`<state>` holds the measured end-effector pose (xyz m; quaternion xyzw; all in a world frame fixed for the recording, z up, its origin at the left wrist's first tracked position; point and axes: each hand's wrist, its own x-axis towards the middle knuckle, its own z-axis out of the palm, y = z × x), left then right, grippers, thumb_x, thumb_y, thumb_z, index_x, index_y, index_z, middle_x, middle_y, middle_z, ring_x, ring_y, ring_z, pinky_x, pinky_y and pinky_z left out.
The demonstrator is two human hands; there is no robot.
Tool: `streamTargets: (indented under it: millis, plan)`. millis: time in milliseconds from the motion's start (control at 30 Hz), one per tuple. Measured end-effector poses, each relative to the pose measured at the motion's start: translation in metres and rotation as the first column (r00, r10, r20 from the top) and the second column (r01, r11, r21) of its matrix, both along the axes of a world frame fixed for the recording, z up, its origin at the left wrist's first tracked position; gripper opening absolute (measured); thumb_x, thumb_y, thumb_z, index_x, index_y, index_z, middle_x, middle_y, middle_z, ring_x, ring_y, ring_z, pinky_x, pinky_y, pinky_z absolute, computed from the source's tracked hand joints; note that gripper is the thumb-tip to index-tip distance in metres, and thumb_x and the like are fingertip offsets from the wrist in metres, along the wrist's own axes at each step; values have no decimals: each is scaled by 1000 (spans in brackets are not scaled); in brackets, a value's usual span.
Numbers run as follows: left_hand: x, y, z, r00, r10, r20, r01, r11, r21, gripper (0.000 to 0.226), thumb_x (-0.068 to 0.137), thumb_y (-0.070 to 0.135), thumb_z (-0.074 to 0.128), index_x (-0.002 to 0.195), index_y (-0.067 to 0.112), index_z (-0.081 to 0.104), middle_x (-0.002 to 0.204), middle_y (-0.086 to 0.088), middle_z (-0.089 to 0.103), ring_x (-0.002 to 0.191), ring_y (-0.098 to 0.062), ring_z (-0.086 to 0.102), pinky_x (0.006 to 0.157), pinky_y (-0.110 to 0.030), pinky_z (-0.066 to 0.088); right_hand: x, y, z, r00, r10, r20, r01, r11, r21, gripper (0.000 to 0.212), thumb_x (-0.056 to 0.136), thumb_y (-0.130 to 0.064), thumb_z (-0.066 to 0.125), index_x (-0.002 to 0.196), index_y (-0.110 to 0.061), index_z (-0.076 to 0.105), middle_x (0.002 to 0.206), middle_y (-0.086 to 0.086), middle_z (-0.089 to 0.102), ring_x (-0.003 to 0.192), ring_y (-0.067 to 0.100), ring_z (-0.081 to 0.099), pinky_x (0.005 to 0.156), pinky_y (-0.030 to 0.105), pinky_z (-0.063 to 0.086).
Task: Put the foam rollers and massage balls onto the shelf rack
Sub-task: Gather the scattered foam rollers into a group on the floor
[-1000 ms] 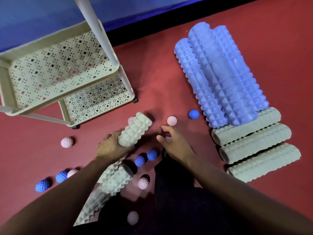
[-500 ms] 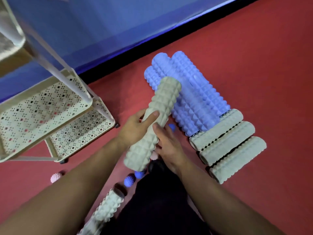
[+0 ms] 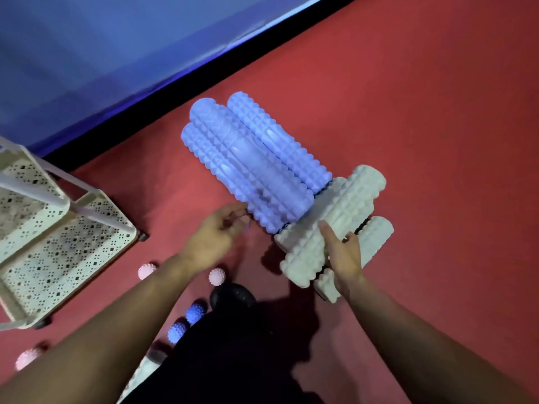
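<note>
Red floor [image 3: 408, 83] holds all rollers and balls beside the empty shelf rack [image 3: 43, 258]; right hand [image 3: 344, 255] grips a grey roller [image 3: 329, 223], left hand [image 3: 215, 231] loosely open.

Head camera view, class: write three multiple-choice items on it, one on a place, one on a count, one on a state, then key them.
1. Where is the shelf rack?
A. left of the person
B. right of the person
C. on the rollers

2. How many blue rollers lie piled?
A. one
B. three
C. six

3. What is the right hand doing?
A. hanging idle
B. holding a ball
C. holding a grey roller

Key: A, the rack stands at the left edge; B, three blue ends show; C, its fingers wrap the grey roller lying across the other grey ones.
</note>
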<state>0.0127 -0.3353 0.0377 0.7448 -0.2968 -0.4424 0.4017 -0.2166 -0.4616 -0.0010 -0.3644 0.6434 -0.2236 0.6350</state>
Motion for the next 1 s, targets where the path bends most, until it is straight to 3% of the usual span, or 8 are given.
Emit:
streamTargets:
  millis: [133, 300, 467, 600, 700, 867, 933, 1000]
  plan:
    - [-6, 18, -21, 997, 81, 7, -81, 996, 23, 21, 102, 16, 58, 114, 33, 62, 99, 17, 66, 74, 14, 59, 76, -11, 48, -21, -37, -39, 979, 6, -203, 13, 995, 95, 47, 78, -46, 83, 104, -12, 64, 81, -1, 66, 74, 21, 64, 73, 39, 59]
    - [-12, 55, -57, 989, 147, 14, -148, 981, 127, 24, 101, 16, 59, 124, 18, 65, 116, 7, 65, 94, 0, 59, 98, -33, 48, -20, -72, -78, 941, 85, -328, -35, 987, 157, 57, 73, -55, 83, 98, -8, 63, 77, 6, 63, 58, 22, 56, 62, 35, 52]
    - [-6, 89, -86, 983, 182, 30, -184, 962, 203, 17, 101, 19, 60, 117, 21, 65, 120, 1, 65, 106, -24, 62, 87, -32, 46, -4, -83, -97, 931, 84, -354, -24, 985, 169, 78, 65, -62, 83, 112, -5, 62, 74, 7, 64, 60, 25, 59, 65, 37, 54]
    - [-2, 103, -105, 975, 208, 72, -220, 941, 256, 24, 101, 22, 60, 123, 14, 63, 127, -10, 62, 104, -22, 60, 88, -32, 44, 1, -88, -129, 909, 118, -399, -48, 982, 180, 104, 31, -81, 78, 105, -8, 66, 81, 9, 66, 59, 29, 57, 69, 42, 59]
    - [-1, 110, -113, 977, 174, 121, -201, 942, 270, 29, 100, 25, 61, 126, 13, 63, 131, -9, 60, 105, -23, 62, 90, -33, 45, 0, -95, -163, 882, 126, -454, -51, 983, 175, 132, 20, -93, 73, 116, -3, 67, 99, 14, 74, 79, 37, 72, 77, 52, 63]
    - [2, 147, -119, 977, 148, 156, -197, 905, 377, 40, 101, 38, 57, 137, 21, 56, 135, 1, 56, 111, -17, 60, 88, -40, 52, 18, -65, -110, 835, 140, -531, -91, 989, 118, 110, 48, -85, 73, 122, -4, 64, 119, 14, 69, 106, 35, 67, 97, 49, 55]
    - [1, 171, -122, 972, 180, 153, -228, 885, 406, 40, 101, 39, 57, 138, 22, 55, 136, 1, 55, 111, -16, 59, 87, -40, 52, 25, -37, -87, 781, 124, -612, -174, 984, -23, 91, 74, -65, 76, 138, -5, 51, 137, 18, 52, 127, 37, 52, 109, 47, 43]
    - [1, 195, -125, 948, 287, 140, -319, 843, 433, 38, 100, 36, 61, 134, 21, 57, 133, -2, 57, 105, -17, 61, 76, -40, 55, 27, -3, -72, 784, 104, -611, -316, 915, -250, 67, 86, -46, 74, 135, -7, 51, 133, 17, 51, 127, 34, 48, 109, 43, 40]
